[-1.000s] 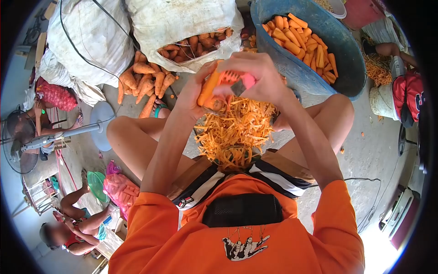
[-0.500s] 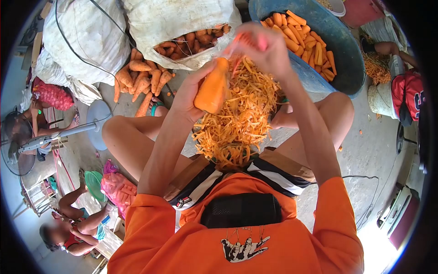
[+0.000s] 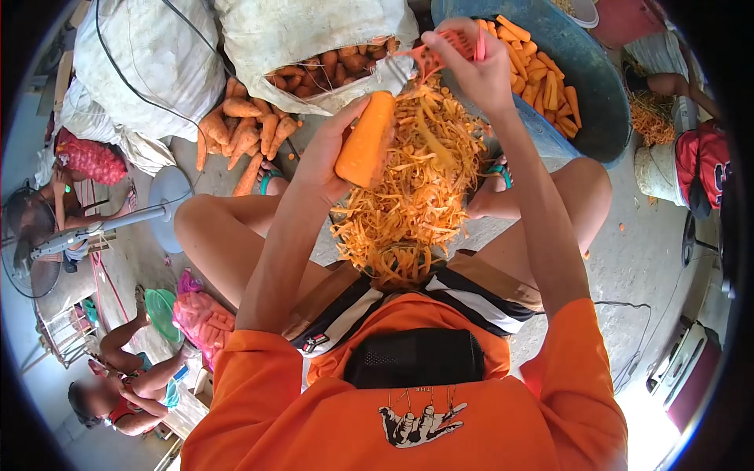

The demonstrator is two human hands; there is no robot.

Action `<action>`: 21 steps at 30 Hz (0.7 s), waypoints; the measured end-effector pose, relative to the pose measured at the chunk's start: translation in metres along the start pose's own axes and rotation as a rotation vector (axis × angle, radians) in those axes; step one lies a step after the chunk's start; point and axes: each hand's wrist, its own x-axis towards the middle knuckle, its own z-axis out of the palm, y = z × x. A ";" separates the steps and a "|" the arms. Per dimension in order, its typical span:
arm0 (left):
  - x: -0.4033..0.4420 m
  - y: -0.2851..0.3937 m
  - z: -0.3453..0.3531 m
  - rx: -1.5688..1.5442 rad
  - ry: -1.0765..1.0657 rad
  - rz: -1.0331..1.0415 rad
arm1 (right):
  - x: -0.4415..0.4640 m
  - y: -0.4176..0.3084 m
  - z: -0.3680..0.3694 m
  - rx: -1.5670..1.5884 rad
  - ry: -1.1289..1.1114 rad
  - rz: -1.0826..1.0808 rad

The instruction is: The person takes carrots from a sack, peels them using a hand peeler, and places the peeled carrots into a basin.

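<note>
My left hand (image 3: 323, 163) is closed around a peeled orange carrot (image 3: 366, 143), which stands tilted over the lap. In my right hand (image 3: 485, 77) is a red-pink vegetable peeler (image 3: 440, 60), gripped by its handle, apart from the carrot and further up. Beneath both hands, between my legs, lies a large heap of carrot peels (image 3: 408, 208). One longer strip of peel (image 3: 432, 140) shows over the heap, below the peeler.
A blue tub (image 3: 601, 118) holds peeled carrots (image 3: 542, 86) at upper right. Unpeeled carrots (image 3: 239, 129) lie beside an open white sack (image 3: 314, 31). A fan (image 3: 31, 243) stands left. Other people sit at lower left (image 3: 133, 388), far left and far right.
My right hand has moved up and right with the peeler, away from the carrot. The carrot has tilted slightly in my left hand.
</note>
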 end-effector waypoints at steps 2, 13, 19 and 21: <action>0.007 -0.001 -0.003 -0.059 0.012 0.030 | -0.015 -0.028 0.021 0.320 -0.070 0.146; 0.007 0.000 0.000 -0.074 -0.076 0.039 | -0.005 -0.012 0.015 0.225 -0.054 0.085; 0.000 -0.004 0.005 -0.028 -0.019 0.058 | -0.029 -0.043 0.029 -0.064 -0.305 -0.194; -0.001 -0.001 0.004 0.042 -0.015 0.024 | -0.007 -0.008 0.010 0.189 -0.134 0.036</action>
